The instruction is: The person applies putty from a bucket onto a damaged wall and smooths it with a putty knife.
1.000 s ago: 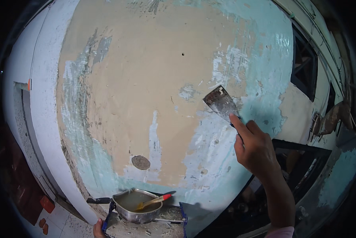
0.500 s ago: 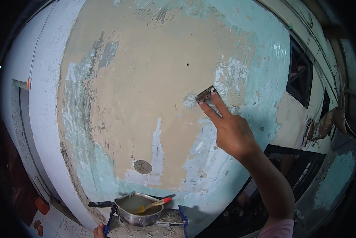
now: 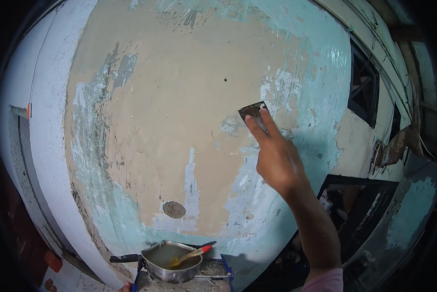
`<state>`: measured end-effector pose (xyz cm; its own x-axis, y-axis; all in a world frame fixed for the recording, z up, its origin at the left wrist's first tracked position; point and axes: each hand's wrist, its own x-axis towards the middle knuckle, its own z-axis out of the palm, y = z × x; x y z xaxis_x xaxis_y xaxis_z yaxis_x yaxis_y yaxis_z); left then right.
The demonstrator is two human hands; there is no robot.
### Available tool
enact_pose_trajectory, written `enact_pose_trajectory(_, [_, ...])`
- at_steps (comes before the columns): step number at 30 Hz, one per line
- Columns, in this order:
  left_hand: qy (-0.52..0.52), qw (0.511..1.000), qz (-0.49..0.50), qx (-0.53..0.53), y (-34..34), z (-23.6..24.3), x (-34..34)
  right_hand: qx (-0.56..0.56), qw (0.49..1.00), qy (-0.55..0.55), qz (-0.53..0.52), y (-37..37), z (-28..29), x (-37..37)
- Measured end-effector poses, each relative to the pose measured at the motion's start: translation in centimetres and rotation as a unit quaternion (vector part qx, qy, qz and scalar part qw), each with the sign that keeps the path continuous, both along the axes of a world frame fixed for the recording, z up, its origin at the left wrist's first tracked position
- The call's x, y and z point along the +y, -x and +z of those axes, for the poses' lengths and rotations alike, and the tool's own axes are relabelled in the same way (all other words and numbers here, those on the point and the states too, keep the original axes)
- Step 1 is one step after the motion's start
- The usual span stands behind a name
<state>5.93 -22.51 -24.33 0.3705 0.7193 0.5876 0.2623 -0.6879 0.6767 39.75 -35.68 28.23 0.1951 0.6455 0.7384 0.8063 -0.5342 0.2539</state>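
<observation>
Right hand [image 3: 277, 158] up on the wall [image 3: 170, 121], closed on a small metal scraper [image 3: 253, 113]. Two fingers [image 3: 269, 124] laid long over the blade, pressing it flat on the wall. Blade sitting at the edge of a blue-green paint patch [image 3: 230, 125], right where bare tan plaster meets old paint.

A second ago, scraper further right and tilted, blade showing whole and the hand lower. Now slid left, with the blade mostly hidden under the fingers. Looks like a push stroke across the wall, with loose paint coming off bit by bit. Big middle of the wall already bare and tan. Lots of blue-green paint still around the sides and down low, so plenty left to scrape.

Left hand [image 3: 126, 287] just peeking in at the bottom edge, near the black handle of a metal pan [image 3: 172, 263]. Too little showing to tell open or closed. Pan in the same spot as before, holding murky water and a brush with a red tip [image 3: 191, 254]. Round dark patch [image 3: 173, 209] on the wall just above the pan. Dark window [image 3: 362, 90] far off to the right.
</observation>
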Motion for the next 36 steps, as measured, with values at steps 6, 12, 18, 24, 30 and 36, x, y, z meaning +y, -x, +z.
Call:
enact_pose_trajectory(6, [0.006, 0.999, -0.014, -0.047, -1.2, 1.3, 0.0, 0.106, 0.993, -0.004, -0.042, 1.3, -1.0, -0.2])
enact_pose_trajectory(12, [0.091, 0.991, -0.002, -0.103, -1.6, 3.6, -0.7, 0.025, 0.999, -0.04, 0.004, 0.4, -2.2, 0.7])
enact_pose_trajectory(18, [0.274, 0.948, -0.001, -0.165, -2.3, 6.1, -1.9, 0.066, 0.995, -0.072, 0.009, 0.9, -2.5, 1.3])
enact_pose_trajectory(24, [0.225, 0.939, -0.081, -0.248, -2.7, 10.1, -3.3, 0.053, 0.993, -0.105, 0.021, 1.0, -3.1, 2.6])
enact_pose_trajectory(30, [0.23, 0.961, 0.035, -0.148, -2.9, -1.1, -0.2, 0.073, 0.986, -0.146, 0.038, 1.7, -3.1, 3.8])
enact_pose_trajectory(36, [0.148, 0.985, 0.04, -0.073, -2.2, 2.2, -0.9, -0.013, 0.995, -0.085, 0.043, -0.4, -0.1, 1.8])
